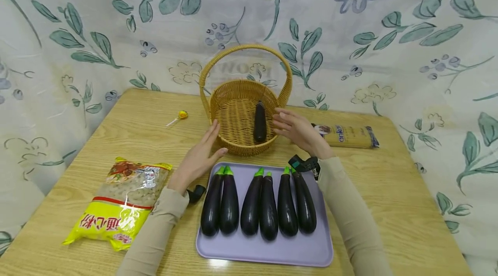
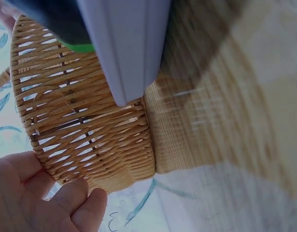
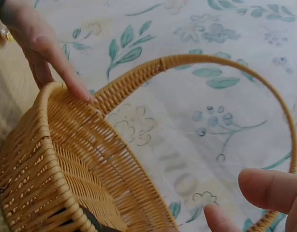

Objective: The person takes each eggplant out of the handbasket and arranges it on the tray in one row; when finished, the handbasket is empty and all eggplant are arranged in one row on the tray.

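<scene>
A wicker basket (image 1: 238,150) with a tall arched handle stands at the back of the table, and one eggplant (image 1: 260,124) lies inside it on the right. My left hand (image 1: 196,159) is at the basket's left side, fingers extended; in the left wrist view its fingers (image 2: 81,195) touch the woven wall. Around the right side is my right hand (image 1: 296,131), fingers spread and loosely bent, near the rim and handle base. In the right wrist view its thumb (image 3: 269,186) stands apart from the handle. Neither hand grips anything.
In front of the basket is a lilac tray (image 1: 264,254) with several eggplants (image 1: 268,209) in a row. A pasta bag (image 1: 120,202) lies at left, a yellow lollipop (image 1: 182,115) behind it. A spaghetti pack (image 1: 350,136) lies at right. A floral curtain (image 1: 163,51) hangs behind.
</scene>
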{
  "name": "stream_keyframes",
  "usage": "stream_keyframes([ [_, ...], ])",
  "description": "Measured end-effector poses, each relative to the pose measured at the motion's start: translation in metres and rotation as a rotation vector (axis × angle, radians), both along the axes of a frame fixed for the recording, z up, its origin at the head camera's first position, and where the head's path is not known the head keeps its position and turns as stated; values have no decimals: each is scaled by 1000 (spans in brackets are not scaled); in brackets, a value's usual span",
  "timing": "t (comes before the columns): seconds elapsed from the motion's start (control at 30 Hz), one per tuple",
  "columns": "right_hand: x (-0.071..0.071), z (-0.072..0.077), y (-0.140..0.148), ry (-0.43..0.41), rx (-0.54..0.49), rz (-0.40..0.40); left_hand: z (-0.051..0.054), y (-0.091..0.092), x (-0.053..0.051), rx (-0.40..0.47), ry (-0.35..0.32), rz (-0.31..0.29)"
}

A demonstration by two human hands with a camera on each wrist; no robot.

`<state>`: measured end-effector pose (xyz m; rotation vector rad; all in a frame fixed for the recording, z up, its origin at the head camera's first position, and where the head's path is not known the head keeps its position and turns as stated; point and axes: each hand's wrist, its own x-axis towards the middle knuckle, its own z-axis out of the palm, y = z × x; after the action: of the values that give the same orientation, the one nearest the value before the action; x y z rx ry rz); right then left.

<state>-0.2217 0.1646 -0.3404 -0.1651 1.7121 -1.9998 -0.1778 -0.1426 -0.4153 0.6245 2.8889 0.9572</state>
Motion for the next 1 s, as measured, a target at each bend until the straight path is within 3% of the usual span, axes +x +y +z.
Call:
stream_keyframes([
  [0.1,-9,0,-8,-7,9,3,-1,0,0,-3,7,1],
  [0.3,-23,0,-26,-50,43,-65,-1,2,0,-4,2,4],
  [0.53,-38,-9,-36,-102,109,-107,-2,3,0,0,0,3],
  [1.0,-59,-17,-49,-215,54,-216,-3,0,0,-3,-1,19],
])
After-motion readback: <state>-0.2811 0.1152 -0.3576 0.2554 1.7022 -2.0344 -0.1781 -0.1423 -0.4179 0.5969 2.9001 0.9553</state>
